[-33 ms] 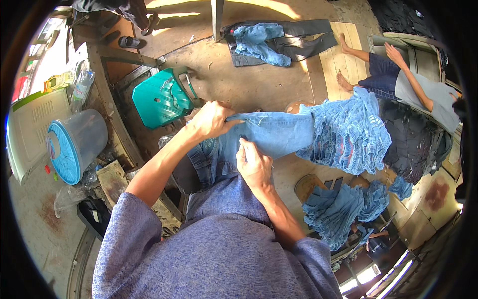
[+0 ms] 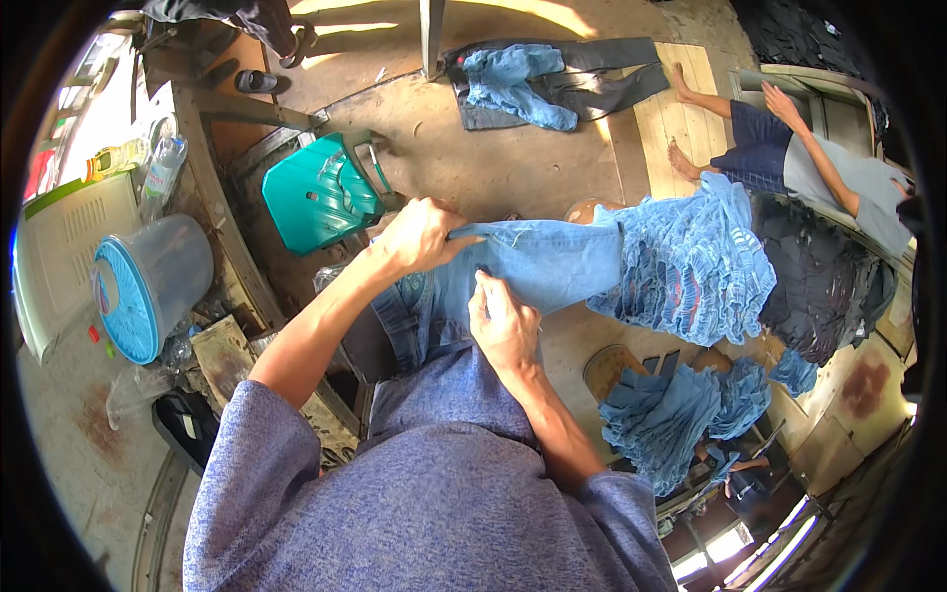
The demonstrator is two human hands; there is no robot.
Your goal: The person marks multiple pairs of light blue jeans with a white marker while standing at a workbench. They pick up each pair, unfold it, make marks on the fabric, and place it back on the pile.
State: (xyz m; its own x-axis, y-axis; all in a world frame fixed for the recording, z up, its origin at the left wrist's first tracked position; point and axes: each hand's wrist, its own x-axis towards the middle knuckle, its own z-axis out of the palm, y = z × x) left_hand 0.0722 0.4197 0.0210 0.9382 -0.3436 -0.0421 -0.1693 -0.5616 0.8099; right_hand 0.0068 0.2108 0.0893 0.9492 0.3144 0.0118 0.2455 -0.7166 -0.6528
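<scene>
A pair of light blue jeans (image 2: 557, 259) stretches across my lap, one leg laid out to the right. My left hand (image 2: 419, 237) is closed on its upper edge, thumb and fingers pinching the denim. Just below and to the right, my right hand (image 2: 503, 321) is curled closed against the cloth. A small dark tip pokes out between its thumb and forefinger; what it belongs to is hidden in the fist. Beyond the leg's right end lies a bunched pile of blue denim garments (image 2: 686, 261), touching it.
A green plastic stool (image 2: 321, 192) stands ahead on the left. Beside me are a clear tub with a blue lid (image 2: 128, 301) and a plastic bottle (image 2: 163, 173). More denim (image 2: 661, 414) hangs at right. Dark trousers (image 2: 612, 89) lie on the floor; another person (image 2: 789, 158) sits far right.
</scene>
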